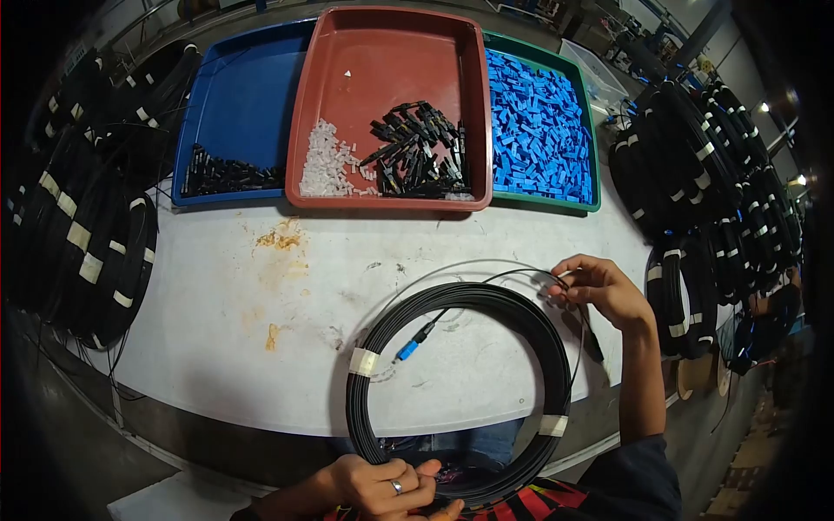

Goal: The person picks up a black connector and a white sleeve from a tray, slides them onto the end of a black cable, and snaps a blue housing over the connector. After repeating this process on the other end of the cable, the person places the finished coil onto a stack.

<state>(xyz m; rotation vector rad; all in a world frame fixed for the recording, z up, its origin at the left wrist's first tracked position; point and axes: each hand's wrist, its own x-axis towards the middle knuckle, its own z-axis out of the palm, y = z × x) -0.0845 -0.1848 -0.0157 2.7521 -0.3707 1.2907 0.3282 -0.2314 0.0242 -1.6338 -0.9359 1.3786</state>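
Note:
A large coil of black cable point(358, 408), bound with white tape, leans at the table's near edge against my body. My left hand point(387, 484), with a ring on one finger, is closed on the coil's lower left part. My right hand point(599, 291) is raised at the coil's upper right, its fingers pinching a loose length of the thin black cable. Below those fingers hangs a black cable end point(592, 343). Inside the coil, a blue connector point(407, 349) on a black cable end lies over the white table.
Across the table's point(217, 286) far side stand a blue tray point(248, 95) with black parts, a red tray point(391, 56) with clear and black pieces, and a green tray point(593, 165) full of blue pieces. Cable coils are stacked left point(78, 234) and right point(678, 156).

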